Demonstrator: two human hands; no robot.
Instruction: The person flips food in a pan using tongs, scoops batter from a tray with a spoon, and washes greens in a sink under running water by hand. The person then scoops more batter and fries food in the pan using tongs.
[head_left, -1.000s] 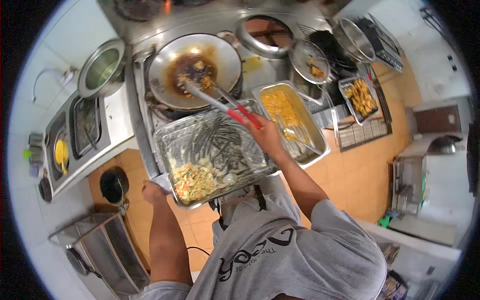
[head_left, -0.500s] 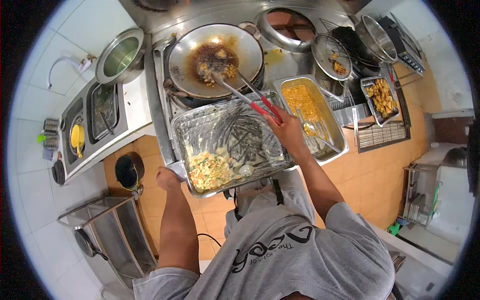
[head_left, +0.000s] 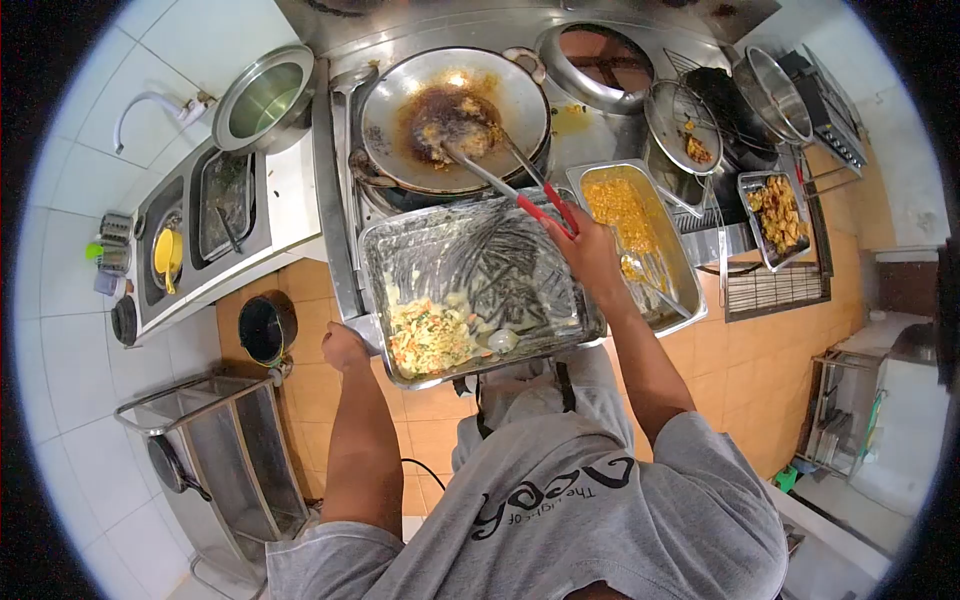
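My right hand [head_left: 585, 252] is closed around the red handles of metal tongs [head_left: 512, 193]. Their tips reach into a wok [head_left: 375, 110] holding dark oil and bits of frying batter. In front of the wok lies a large metal tray [head_left: 500, 270], smeared with pale batter. A heap of chopped vegetable batter mix [head_left: 430, 335] fills its near left corner, beside a spoon or ladle bowl [head_left: 501, 341]. My left hand [head_left: 345, 347] is curled at the stove's metal front corner, left of the tray; what its fingers grip is hidden.
Right of the tray stands a deep pan of yellow food [head_left: 618, 205] with another pair of tongs. Farther right are a strainer [head_left: 684, 125] and a small tray of browned pieces [head_left: 777, 218]. Left are a sink [head_left: 222, 200], a large pot [head_left: 262, 100] and a black bucket [head_left: 266, 328].
The whole scene has shifted slightly rightward in view. The tongs' tips sit a little farther apart in the wok, and fewer golden bits show around them. My left hand stays at the corner.
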